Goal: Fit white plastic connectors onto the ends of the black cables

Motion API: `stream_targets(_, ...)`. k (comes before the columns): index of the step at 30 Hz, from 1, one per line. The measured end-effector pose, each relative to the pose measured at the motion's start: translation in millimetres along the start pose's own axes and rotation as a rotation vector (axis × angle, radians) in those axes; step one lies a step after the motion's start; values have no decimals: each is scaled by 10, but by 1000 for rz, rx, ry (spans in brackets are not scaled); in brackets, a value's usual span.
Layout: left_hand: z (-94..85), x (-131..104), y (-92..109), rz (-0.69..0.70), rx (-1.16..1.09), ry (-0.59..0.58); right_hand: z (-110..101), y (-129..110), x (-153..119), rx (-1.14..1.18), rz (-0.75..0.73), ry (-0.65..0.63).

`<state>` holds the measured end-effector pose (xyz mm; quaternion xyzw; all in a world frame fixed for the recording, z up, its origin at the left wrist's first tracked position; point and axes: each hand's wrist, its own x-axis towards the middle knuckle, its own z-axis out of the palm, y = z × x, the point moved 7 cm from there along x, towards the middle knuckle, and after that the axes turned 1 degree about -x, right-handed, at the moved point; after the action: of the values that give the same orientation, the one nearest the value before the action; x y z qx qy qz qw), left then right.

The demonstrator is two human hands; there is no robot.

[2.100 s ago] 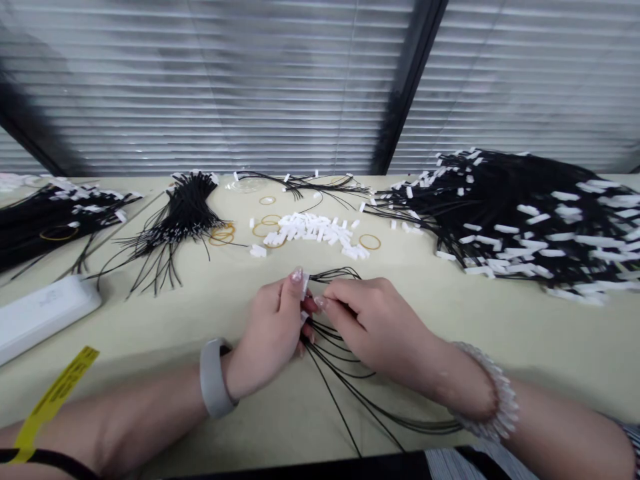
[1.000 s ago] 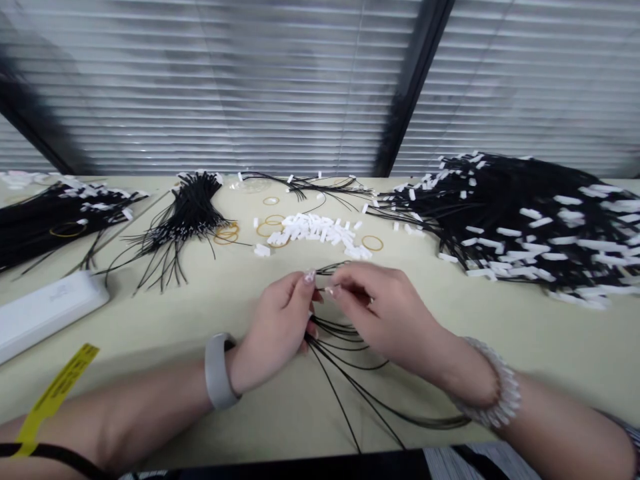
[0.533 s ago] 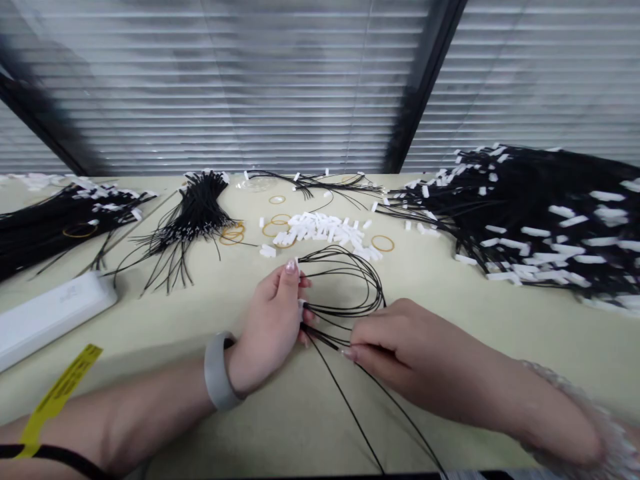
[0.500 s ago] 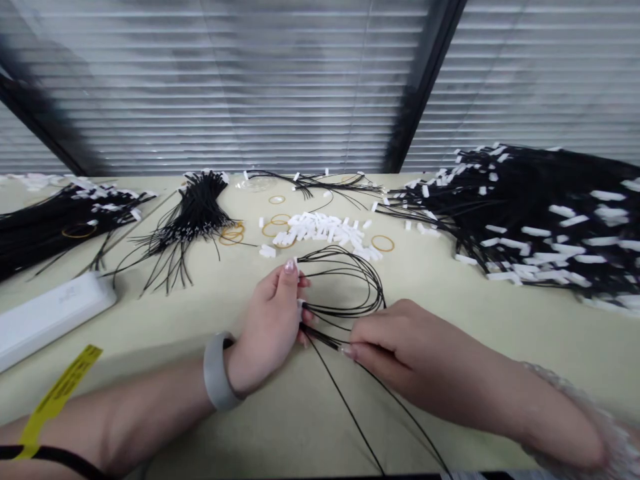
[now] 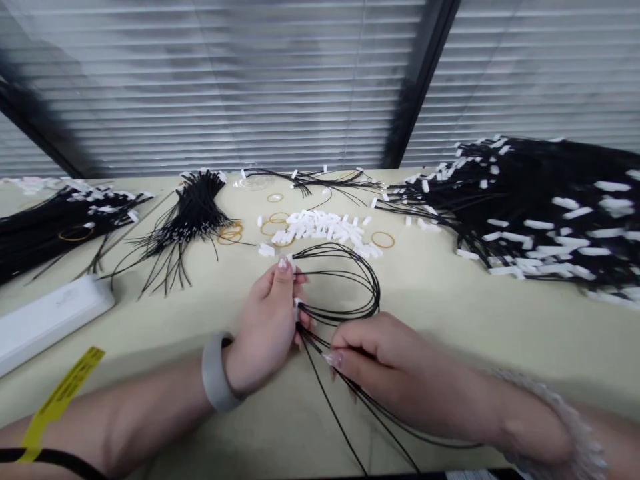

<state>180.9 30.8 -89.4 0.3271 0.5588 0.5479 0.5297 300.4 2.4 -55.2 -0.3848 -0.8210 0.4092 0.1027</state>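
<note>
My left hand [image 5: 265, 327] is closed round the ends of several thin black wires [image 5: 374, 283], which curve out to the right in a loop. A small white connector [image 5: 297, 309] shows at its fingers, and another white end sits by the thumb tip. My right hand [image 5: 395, 367] pinches the lower strands between thumb and forefinger, just right of the left hand. Loose wire tails [image 5: 334, 413] run down towards the table's front edge. What lies inside the left palm is hidden.
White sleeve-like pieces [image 5: 325, 228] are heaped beyond my hands, among yellow rubber bands [image 5: 383, 240]. Bundled black wires [image 5: 203, 203] lie at back left, and a large pile of white-tipped wires [image 5: 540, 200] at right. A white box-shaped device [image 5: 55, 320] lies at left.
My right hand has moved left and slightly down along the strands, closer to my left hand. More wire now trails below it. The left hand keeps its hold.
</note>
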Motion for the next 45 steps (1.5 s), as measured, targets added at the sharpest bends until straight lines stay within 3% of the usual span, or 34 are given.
stream_targets(6,39,-28,14,-111,-111,2,-9,49,5,103,73,-2)
stream_targets(11,83,-43,19,-189,-237,-65,-78,-55,-37,-285,-49,130)
stream_targets(17,73,-25,-25,-281,-320,-86,-61,-93,-69,-553,-225,122)
stream_targets(20,64,4,-27,-293,-368,-72,-213,-120,-92,-731,-321,288)
stream_targets(23,66,25,-23,-302,-405,-70,-436,-100,-132,-991,-248,505)
stream_targets(25,64,24,-24,-316,-395,-64,-552,-88,-166,-1048,-205,592)
stream_targets(28,47,12,-28,-337,-343,-26,-722,-118,-269,-847,-211,771)
stream_targets(34,31,31,-17,-284,-305,35,-990,-119,-560,245,-336,1133)
stream_targets(36,52,36,-20,-251,-306,8,-1015,-117,-636,450,-368,1194)
stream_targets(38,78,29,-24,-205,-283,-40,-990,-172,-627,464,-397,1108)
stream_targets(42,103,-2,-51,-106,-104,-130,-741,-281,-415,158,-373,692)
stream_targets(45,80,-10,-65,-43,18,-134,-620,-248,-288,-167,-298,613)
